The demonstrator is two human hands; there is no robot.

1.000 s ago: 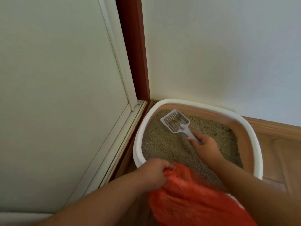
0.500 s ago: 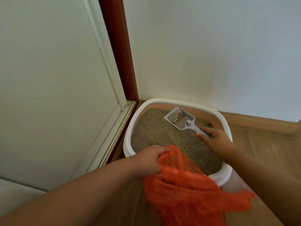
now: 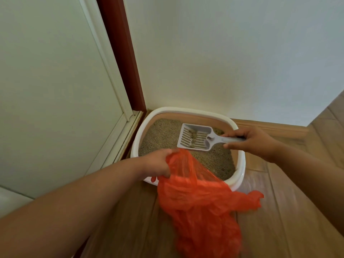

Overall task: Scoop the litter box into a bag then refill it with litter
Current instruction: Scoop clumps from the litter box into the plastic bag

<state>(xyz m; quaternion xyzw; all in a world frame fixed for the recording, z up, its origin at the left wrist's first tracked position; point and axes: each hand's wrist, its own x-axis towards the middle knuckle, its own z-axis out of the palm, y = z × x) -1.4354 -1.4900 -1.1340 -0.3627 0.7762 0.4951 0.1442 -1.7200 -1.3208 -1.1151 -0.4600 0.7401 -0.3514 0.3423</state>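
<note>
A white-rimmed litter box (image 3: pixel 188 110) with tan inner walls stands in the room's corner, filled with beige litter (image 3: pixel 160 135). My right hand (image 3: pixel 249 141) grips the handle of a slotted grey scoop (image 3: pixel 195 136), held level above the litter with a few clumps lying on its slots. My left hand (image 3: pixel 158 162) grips the top edge of an orange plastic bag (image 3: pixel 197 205) at the box's near rim. The bag hangs down over the floor in front of the box, its mouth just below the scoop.
The box sits against a white wall (image 3: pixel 223 53) and a white door (image 3: pixel 46 90) with a dark red frame (image 3: pixel 121 53). Wooden floor (image 3: pixel 297 211) stretches to the right and front, with a wooden skirting board (image 3: pixel 270 127) along the wall.
My right hand has lifted the scoop out of the litter and swung it toward the bag, turning it level. The view has pulled back from the box. The bag has dropped lower.
</note>
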